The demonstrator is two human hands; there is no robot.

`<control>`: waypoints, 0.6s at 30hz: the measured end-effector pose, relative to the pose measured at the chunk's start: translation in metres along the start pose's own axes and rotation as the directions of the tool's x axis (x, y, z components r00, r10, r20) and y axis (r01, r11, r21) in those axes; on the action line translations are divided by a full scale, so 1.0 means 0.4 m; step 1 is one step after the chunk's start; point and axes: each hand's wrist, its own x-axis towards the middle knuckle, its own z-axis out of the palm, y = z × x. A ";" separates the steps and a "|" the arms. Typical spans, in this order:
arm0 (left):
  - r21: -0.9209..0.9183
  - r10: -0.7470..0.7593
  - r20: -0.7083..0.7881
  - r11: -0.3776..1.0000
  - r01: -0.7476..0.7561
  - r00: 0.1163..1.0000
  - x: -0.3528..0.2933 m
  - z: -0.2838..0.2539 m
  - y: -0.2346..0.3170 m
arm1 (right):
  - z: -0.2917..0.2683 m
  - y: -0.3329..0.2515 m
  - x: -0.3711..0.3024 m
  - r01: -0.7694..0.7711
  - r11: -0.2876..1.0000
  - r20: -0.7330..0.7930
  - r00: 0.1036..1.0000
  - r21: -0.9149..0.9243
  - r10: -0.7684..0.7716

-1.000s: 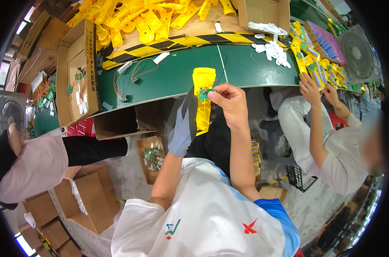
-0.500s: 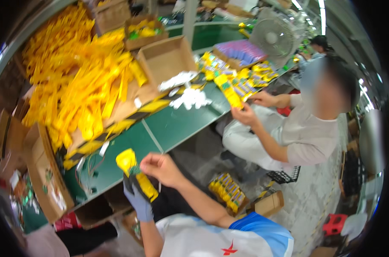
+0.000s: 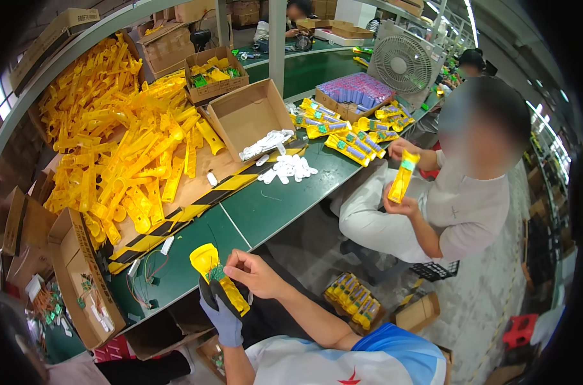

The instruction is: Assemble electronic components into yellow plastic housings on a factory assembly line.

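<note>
On the green tabletop (image 3: 278, 208), the heap of yellow pieces (image 3: 131, 147) lies at far left; loosely piled, it could slide nearer if bumped. The yellow housing (image 3: 203, 258) is held by the tabletop's near edge, so a slackened hold could let it fall. The gloved left hand (image 3: 221, 316) has its grip closed round the housing. The right hand's (image 3: 256, 274) grip is nearly closed at the green circuit board (image 3: 215, 274); whether it pinches the board, I cannot tell. Uneven pressure could tilt the board.
</note>
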 end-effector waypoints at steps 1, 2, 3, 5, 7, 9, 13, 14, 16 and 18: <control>-0.015 0.014 -0.006 1.000 -0.014 1.000 0.003 0.000 -0.008 | 0.003 -0.002 0.005 0.009 1.000 -0.021 1.000 0.019 -0.008; -0.009 0.014 -0.010 1.000 -0.014 1.000 0.003 0.002 -0.012 | 0.008 0.000 0.004 0.013 0.999 -0.044 0.999 0.039 -0.012; -0.041 0.006 -0.020 0.999 -0.007 1.000 0.006 0.007 -0.013 | 0.011 0.002 0.003 0.012 0.999 -0.040 0.999 0.044 -0.010; -0.067 -0.018 -0.007 0.998 0.018 1.000 0.007 0.000 -0.016 | 0.015 0.007 -0.002 -0.007 1.000 -0.098 0.995 -0.006 0.006; -0.031 -0.011 -0.008 0.999 0.011 1.000 0.005 0.001 -0.010 | 0.012 0.004 -0.011 -0.013 1.000 -0.085 0.996 -0.022 0.011; 0.056 -0.021 -0.001 0.998 0.021 1.000 -0.003 -0.003 0.008 | 0.019 0.005 -0.017 0.045 0.991 -0.071 0.996 -0.123 -0.054; 0.002 -0.160 0.055 0.987 0.160 0.986 -0.017 -0.028 -0.010 | 0.011 0.007 -0.040 0.077 0.976 0.005 0.997 -0.205 -0.077; -0.122 -0.165 0.104 0.977 0.177 0.981 -0.018 -0.012 0.007 | -0.001 0.011 -0.040 0.155 0.944 -0.003 0.987 -0.291 -0.163; -0.177 -0.105 0.257 0.972 0.154 0.961 0.010 0.017 0.011 | -0.020 -0.014 -0.052 0.129 0.950 -0.092 0.983 -0.284 -0.160; -0.043 -0.157 0.331 0.983 0.181 0.930 0.015 0.034 0.024 | -0.015 -0.073 -0.065 0.135 0.948 -0.176 0.966 -0.289 -0.192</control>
